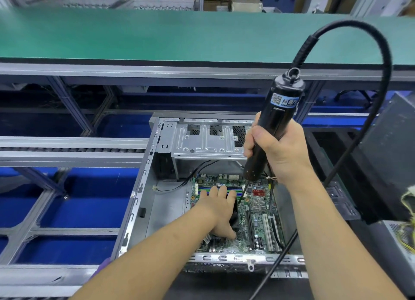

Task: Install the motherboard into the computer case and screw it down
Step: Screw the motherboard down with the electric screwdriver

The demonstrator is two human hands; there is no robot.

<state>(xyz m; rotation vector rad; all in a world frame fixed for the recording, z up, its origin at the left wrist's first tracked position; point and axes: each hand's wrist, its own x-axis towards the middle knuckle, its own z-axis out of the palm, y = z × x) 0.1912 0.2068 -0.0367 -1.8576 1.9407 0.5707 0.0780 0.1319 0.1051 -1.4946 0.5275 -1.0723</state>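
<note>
the computer case (143, 187) lies open on its side at the middle of the view, its grey metal walls framing the green motherboard (258, 221), which sits flat inside on the case floor, toward the right and near side. the left hand (219, 212) reaches in from below and rests palm down on the board, fingers straight and spread over the blue memory slots (203, 190), thumb lying out toward the near edge; it grips nothing, it only presses flat. the right hand (277, 151) is curled tight round the black body of an electric screwdriver (272, 129), held nearly upright and leaning a little to the right at the top. the thin bit (243, 193) points down and to the left, its tip at the board just beside the left hand's fingertips; whether it sits on a screw is too small to tell. a thick black cable (381, 59) arcs up from the tool's top, curves over to the right and drops down across the near rim of the case. a silver drive bay (202, 140) spans the far end of the case. beyond it run grey aluminium rails and a green belt (157, 35), with blue panels (89, 201) below to the left. a dark grey box (390, 138) stands at the right edge.
</note>
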